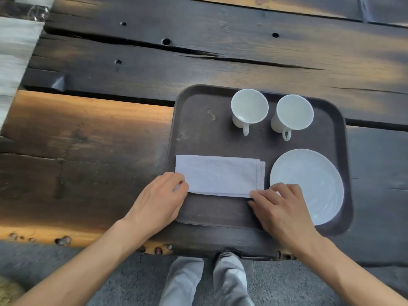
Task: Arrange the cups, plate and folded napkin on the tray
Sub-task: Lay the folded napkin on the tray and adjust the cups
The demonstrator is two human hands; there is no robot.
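Both near corners of the napkin (pixel 218 175) are pinched, by left hand (pixel 161 199) and right hand (pixel 280 208). Uneven pulling could splay its folds or bump the plate (pixel 315 173).

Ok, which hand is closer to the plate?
Right. The right hand holds the near right corner of the napkin, beside the left rim of the plate. The left hand holds the near left corner, across the napkin.

surf: dark wood plank tbl (pixel 99 129) | on it: brown tray (pixel 198 129) | near front edge
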